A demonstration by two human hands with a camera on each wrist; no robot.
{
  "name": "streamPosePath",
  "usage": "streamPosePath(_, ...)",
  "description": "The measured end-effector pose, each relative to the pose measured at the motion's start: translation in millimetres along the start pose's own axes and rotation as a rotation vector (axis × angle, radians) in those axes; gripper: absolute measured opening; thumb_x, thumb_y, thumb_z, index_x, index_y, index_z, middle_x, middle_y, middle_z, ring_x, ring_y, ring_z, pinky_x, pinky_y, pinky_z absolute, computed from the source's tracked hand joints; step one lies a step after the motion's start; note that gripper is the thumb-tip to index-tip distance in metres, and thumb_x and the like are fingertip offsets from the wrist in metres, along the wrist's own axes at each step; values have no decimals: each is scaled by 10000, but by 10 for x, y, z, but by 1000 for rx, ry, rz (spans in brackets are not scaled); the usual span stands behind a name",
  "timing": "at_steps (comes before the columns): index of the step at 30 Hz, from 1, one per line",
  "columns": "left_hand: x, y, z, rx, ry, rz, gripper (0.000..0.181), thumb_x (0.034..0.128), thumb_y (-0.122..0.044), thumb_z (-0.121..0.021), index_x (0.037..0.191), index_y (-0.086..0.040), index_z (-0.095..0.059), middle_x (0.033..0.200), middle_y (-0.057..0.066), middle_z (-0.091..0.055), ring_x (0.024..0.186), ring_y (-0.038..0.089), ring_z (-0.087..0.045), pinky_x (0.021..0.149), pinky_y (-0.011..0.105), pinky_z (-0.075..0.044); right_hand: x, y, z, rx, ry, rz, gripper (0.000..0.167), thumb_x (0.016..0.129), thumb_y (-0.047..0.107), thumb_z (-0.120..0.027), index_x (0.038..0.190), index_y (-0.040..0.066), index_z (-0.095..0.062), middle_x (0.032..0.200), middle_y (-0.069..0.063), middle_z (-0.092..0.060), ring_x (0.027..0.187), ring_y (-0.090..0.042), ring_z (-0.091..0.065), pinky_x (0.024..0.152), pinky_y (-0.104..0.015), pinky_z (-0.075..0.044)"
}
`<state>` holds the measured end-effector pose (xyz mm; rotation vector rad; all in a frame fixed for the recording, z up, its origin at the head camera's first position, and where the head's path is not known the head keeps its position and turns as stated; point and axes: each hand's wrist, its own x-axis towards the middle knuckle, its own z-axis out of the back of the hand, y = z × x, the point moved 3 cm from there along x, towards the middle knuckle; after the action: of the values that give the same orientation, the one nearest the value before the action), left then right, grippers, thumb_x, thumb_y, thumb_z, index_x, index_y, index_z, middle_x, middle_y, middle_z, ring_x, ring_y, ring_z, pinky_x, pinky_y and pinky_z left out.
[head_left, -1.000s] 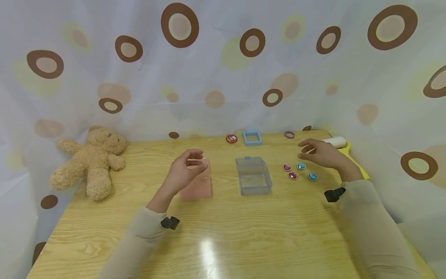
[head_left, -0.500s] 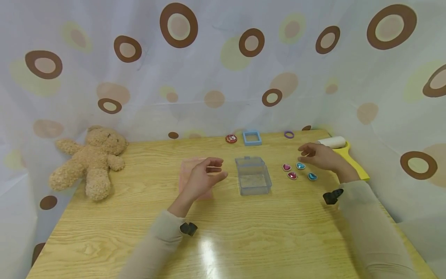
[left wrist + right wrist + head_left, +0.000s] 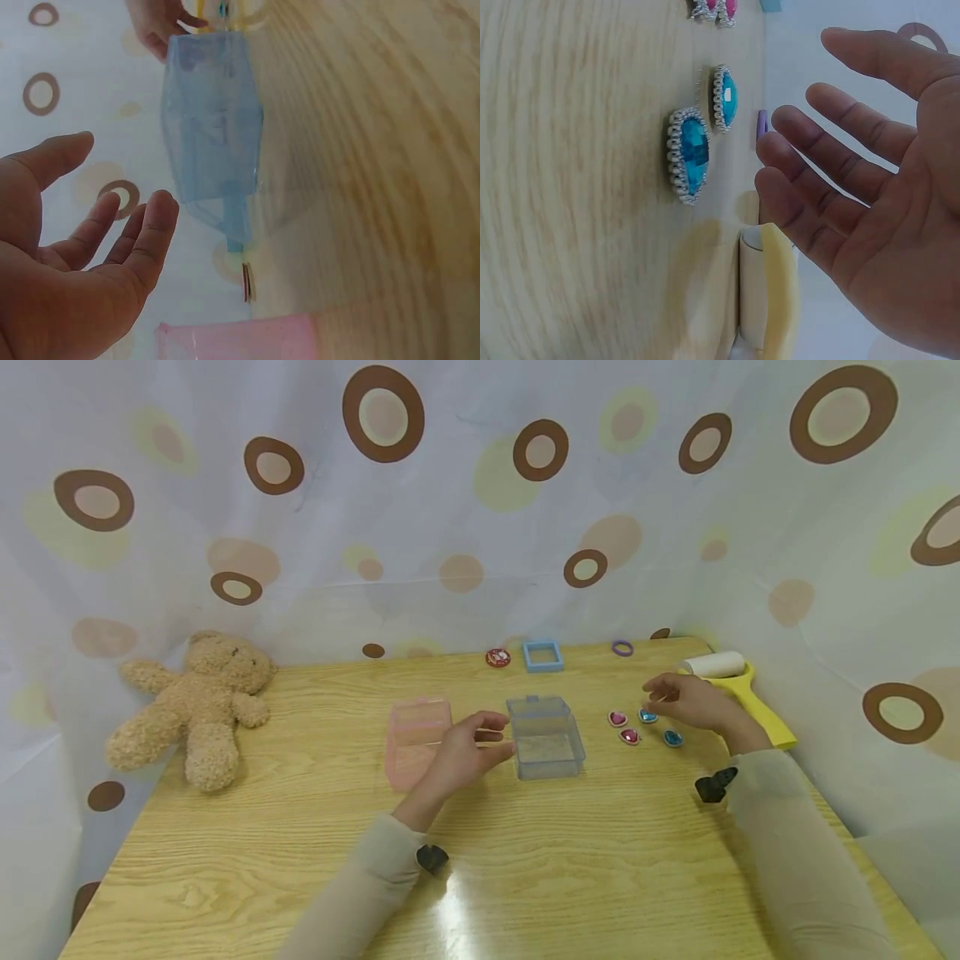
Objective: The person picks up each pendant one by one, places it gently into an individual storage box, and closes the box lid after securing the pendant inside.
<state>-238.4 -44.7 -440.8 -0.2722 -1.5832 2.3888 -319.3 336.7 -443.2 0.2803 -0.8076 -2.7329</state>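
My left hand (image 3: 467, 752) hovers at the left side of a clear bluish plastic box (image 3: 549, 756), whose lid lies back; thumb and fingers are apart and hold nothing. Behind that hand sits a clear pink box (image 3: 411, 760), also with its lid back. My right hand (image 3: 686, 700) is held above the heart-shaped gems with loosely bent fingers and nothing in them. Two gems are pink, one pink gem (image 3: 629, 737) nearer me, and two are blue, one blue gem (image 3: 690, 156) large in the right wrist view. The left wrist view shows the left palm (image 3: 67, 292) bare beside the bluish box.
A yellow-handled lint roller (image 3: 750, 693) lies right of the right hand. Along the back are a red round badge (image 3: 498, 657), a light blue square frame (image 3: 543, 657) and a purple ring (image 3: 622, 648). A teddy bear (image 3: 202, 702) lies at the left on the wooden table (image 3: 525, 877).
My left hand has moved right, from over the pink box to the bluish box's left side, uncovering more of the pink box. My right hand has shifted only slightly.
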Motion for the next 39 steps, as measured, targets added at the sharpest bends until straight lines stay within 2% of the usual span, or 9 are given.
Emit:
streamPosePath(4,7,28,-89,26,52,21,505,923,-247,-723,1382,-109,-567,1402,114,-562,1235,298,-604,897,407,-579,13,-71,-46,-4,6,-13,525,994,392,-610,1356,15,-554,1228,-191,-642,1145,-347,-604,942,-517,-492)
streamPosePath(9,10,9,-152,72,80,0,573,928,-262,-717,1432,-86,-508,1406,176,-539,1195,329,-629,857,396,-593,20,-102,-88,20,19,-33,514,994,361,-618,1358,5,-548,1240,-207,-632,1154,-358,-599,946,-517,-495)
streamPosePath(16,59,30,-204,95,69,20,629,921,-273,-726,1461,-81,-467,1394,183,-542,1171,325,-642,836,383,-598,42,-138,-98,37,34,-59,524,984,368,-633,1354,6,-550,1243,-213,-623,1145,-359,-597,923,-493,-502)
streamPosePath(22,77,68,-234,115,76,23,633,927,-252,-718,1474,-79,-454,1374,200,-565,1133,331,-669,838,393,-599,83,-222,-132,5,38,-75,486,960,336,-669,1324,27,-579,1209,-184,-636,1091,-321,-609,881,-438,-516)
streamPosePath(28,90,113,-249,153,72,8,611,938,-248,-710,1475,-105,-456,1333,187,-603,1097,319,-692,831,393,-603,107,-243,-158,-23,39,-69,461,934,291,-690,1301,27,-601,1194,-182,-652,1069,-312,-620,903,-466,-512)
streamPosePath(39,89,119,-248,126,81,37,610,945,-278,-700,1479,-131,-445,1350,177,-593,1120,334,-677,839,409,-598,141,-198,-175,-105,34,-15,363,908,226,-714,1201,17,-669,1123,-175,-703,1054,-362,-638,911,-530,-515)
